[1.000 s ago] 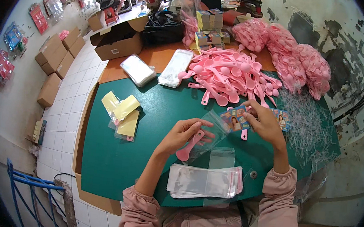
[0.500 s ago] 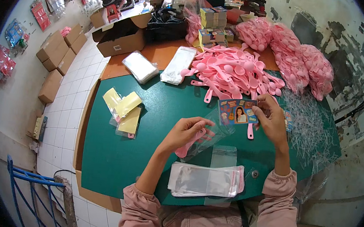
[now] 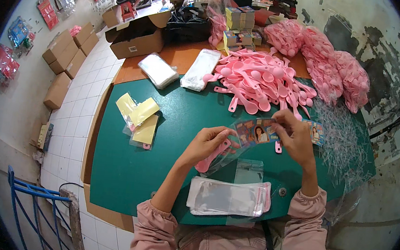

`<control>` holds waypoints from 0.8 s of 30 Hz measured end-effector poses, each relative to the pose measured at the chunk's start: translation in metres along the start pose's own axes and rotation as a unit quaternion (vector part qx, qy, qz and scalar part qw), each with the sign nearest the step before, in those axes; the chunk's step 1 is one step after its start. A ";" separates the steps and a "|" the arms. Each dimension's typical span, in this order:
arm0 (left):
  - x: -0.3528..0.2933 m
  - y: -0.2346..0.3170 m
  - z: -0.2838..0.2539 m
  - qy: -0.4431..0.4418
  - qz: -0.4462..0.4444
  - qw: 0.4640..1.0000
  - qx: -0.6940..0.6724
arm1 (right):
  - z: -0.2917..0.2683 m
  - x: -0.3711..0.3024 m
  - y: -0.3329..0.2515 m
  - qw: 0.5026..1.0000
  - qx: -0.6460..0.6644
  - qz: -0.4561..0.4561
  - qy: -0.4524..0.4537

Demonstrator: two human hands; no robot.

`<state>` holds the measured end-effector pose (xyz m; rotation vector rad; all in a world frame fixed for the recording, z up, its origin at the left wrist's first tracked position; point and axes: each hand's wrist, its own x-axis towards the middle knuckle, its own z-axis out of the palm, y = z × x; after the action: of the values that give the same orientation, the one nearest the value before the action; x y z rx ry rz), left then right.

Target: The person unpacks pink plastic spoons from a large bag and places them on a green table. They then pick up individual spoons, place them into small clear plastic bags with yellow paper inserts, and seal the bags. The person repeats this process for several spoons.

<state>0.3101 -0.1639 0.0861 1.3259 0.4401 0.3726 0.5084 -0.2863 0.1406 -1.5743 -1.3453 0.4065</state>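
Observation:
My left hand (image 3: 201,145) is closed on a clear plastic bag (image 3: 227,161) with a pink spoon (image 3: 209,160) in it, its handle end under my thumb. Between the thumb and fingers of my right hand (image 3: 296,139) is a colourful printed card (image 3: 258,132). The card's left end meets the bag's upper edge; how far it is inside I cannot tell. More such cards (image 3: 314,132) lie partly hidden behind my right hand. Below both hands, a stack of clear flat bags (image 3: 224,198) lies near the table's front edge.
A heap of pink spoons (image 3: 256,80) lies at the back of the green table (image 3: 177,118). Packed bags with yellow backs (image 3: 143,129) lie on the left. Bag bundles (image 3: 158,71), card stacks (image 3: 240,19), filled sacks (image 3: 346,80) and clear plastic scraps (image 3: 343,142) surround the work area.
My right hand has brought the card left and a little down, tilting it, so its left end now meets the bag. My left hand keeps its hold on the bag and spoon.

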 end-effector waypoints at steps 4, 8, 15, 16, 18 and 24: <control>0.002 -0.003 -0.003 -0.014 -0.001 0.999 0.038 | 0.000 0.001 0.002 0.997 -0.057 -0.026 -0.040; 0.002 -0.004 -0.001 -0.016 0.006 1.000 0.023 | 0.001 0.001 -0.004 0.997 0.038 0.033 0.055; 0.003 -0.005 -0.001 0.006 -0.009 0.999 0.030 | 0.006 -0.001 0.000 1.000 0.006 0.016 0.018; 0.003 -0.005 -0.001 0.009 -0.011 1.000 0.020 | 0.009 -0.001 0.001 0.998 0.022 -0.006 0.059; 0.003 -0.008 0.000 0.012 -0.013 1.000 0.009 | 0.010 -0.001 0.001 0.994 0.038 -0.026 0.098; 0.004 -0.011 -0.003 0.043 -0.032 0.998 0.018 | 0.006 -0.002 0.003 0.996 -0.059 -0.025 -0.054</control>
<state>0.3118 -0.1619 0.0743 1.3317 0.5622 0.3698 0.5046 -0.2848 0.1343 -1.6315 -1.5124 0.3910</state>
